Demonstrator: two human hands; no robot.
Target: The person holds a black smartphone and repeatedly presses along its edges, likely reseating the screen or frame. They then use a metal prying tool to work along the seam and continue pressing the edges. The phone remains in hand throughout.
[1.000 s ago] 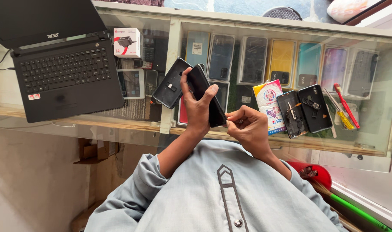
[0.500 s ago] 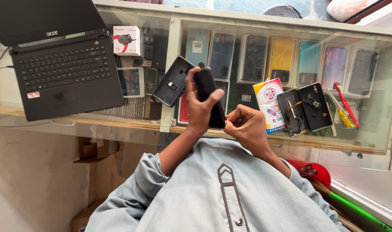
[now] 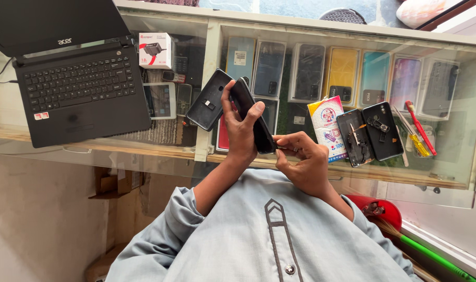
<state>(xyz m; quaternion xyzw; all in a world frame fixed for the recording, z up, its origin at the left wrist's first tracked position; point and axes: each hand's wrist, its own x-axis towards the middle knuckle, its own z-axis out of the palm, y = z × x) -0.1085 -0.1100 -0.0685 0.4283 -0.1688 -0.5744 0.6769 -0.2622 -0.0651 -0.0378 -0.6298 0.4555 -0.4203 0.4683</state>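
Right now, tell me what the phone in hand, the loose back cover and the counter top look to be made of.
Phone: dark and glossy, probably glass over a plastic or metal frame; its edge catches light.
Back cover: matt black, likely moulded plastic, with a dull inner face and cut-outs.
Counter top: clear glass; boxed phones show through it and it reflects.

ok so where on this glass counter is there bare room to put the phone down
Bare glass lies between the laptop and the black back cover, along the counter's near edge. The far strip above the two opened phones is also free. The right end is crowded: phones, packet, red-handled tool.
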